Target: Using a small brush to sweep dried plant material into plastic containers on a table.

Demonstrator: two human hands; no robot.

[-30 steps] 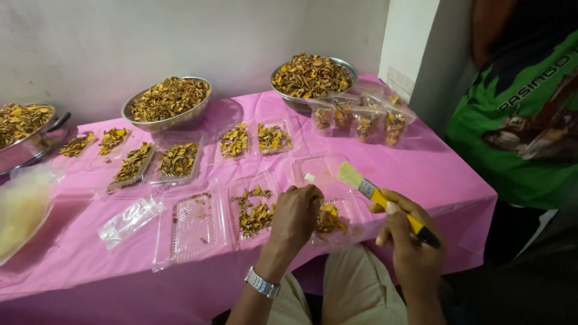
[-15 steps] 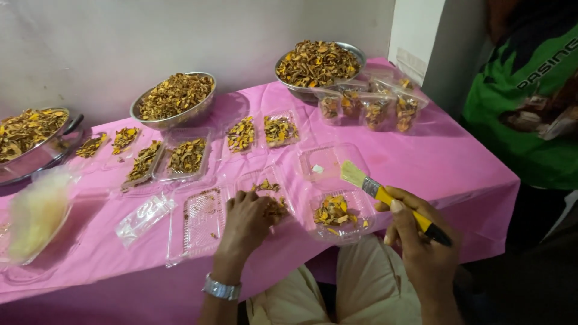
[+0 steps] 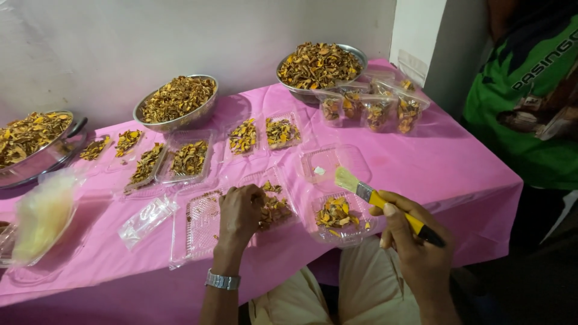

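Observation:
My right hand (image 3: 415, 247) grips a yellow-handled paintbrush (image 3: 376, 198), its bristles over an open clear plastic box (image 3: 328, 162). Just below the bristles a round clear tub (image 3: 340, 218) holds dried yellow-brown slices. My left hand (image 3: 239, 212), with a metal watch at the wrist, rests fingers down on another open clear box (image 3: 271, 204) of the same dried slices. Its empty lid half (image 3: 195, 225) lies to the left of that hand.
Three metal bowls (image 3: 176, 105) (image 3: 319, 63) (image 3: 36, 144) heaped with dried slices stand along the wall. Small filled trays (image 3: 189, 157) and standing packed boxes (image 3: 376, 111) sit on the pink tablecloth (image 3: 457, 162). A stack of plastic bags (image 3: 42, 213) lies left. A person in green (image 3: 530, 102) stands right.
My left hand has moved left from the round tub to the open box of slices. The brush hand has stayed about where it was.

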